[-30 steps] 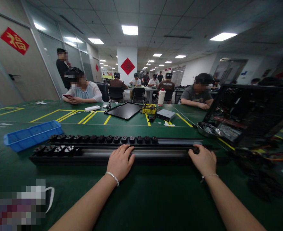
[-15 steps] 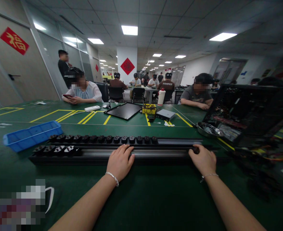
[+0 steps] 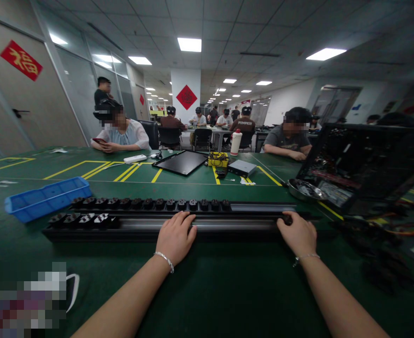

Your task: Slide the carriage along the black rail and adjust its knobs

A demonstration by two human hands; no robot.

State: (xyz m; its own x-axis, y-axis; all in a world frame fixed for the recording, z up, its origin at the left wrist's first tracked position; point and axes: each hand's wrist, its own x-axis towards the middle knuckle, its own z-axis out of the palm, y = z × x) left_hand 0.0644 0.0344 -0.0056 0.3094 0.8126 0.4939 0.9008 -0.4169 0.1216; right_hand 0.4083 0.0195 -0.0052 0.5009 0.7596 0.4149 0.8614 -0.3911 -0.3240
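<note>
Across the green table in front of me lies a long black power track (image 3: 235, 225) with a shiny metal channel. A few black socket modules (image 3: 71, 218) sit at its left end, two with pale glare on top. Behind it, a second black track (image 3: 263, 207) carries a row of similar modules (image 3: 159, 203). My left hand (image 3: 176, 237) lies over the middle of the near track, fingers stretched out and thumb apart. Near the right end, my right hand (image 3: 298, 234) pinches a dark round socket module (image 3: 287, 219) at the track; my fingers partly hide it.
A blue bin (image 3: 48, 197) stands at left. At right are a metal bowl (image 3: 306, 189), an open computer case (image 3: 362, 164) and cables. Farther back lie a black panel (image 3: 182, 162), a yellow basket (image 3: 218, 159) and a grey box (image 3: 242, 167). People sit across the table.
My hands and the tracks stay almost still; the right hand shifts very slightly at most. A person standing in the left background has moved a little to the right.
</note>
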